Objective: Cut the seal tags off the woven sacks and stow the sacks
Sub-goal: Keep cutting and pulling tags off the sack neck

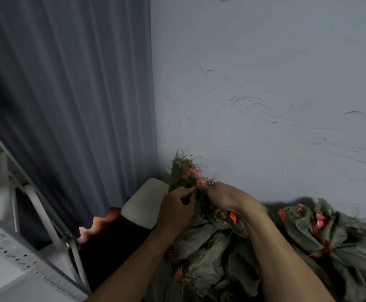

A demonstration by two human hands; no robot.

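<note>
**Both Hands at the Frayed Mouth of a Sack in a Dim Corner**

The room was dim. A pale wall (264,83), scuffed with dark scrapes, filled the right side, and a grey pleated curtain (68,83) hung down the left, meeting the wall at a corner. A white metal rack (36,203) with punched holes slanted across the lower left. A pale padded seat (144,203) stood in the corner between curtain and wall, with an orange glow (103,221) showing just under the curtain's hem.

The green woven sack (181,173) was held upright in front of the corner, its frayed mouth uppermost, with red tags (201,182) tied along that edge. The left hand (176,211) had its fingers curled and its thumb and forefinger pinched on the sack's mouth just beside a tag; something thin and dark showed between its fingers, too blurred to name. The right hand (225,199) gripped the sack's gathered neck from the other side, knuckles up, touching the same tagged edge.

Below the hands lay a pile of sacks (210,247), crumpled, with more red tags among the folds. A second heap (341,236) lay against the wall at the right, apart from the first, and it too bore red tags.
</note>
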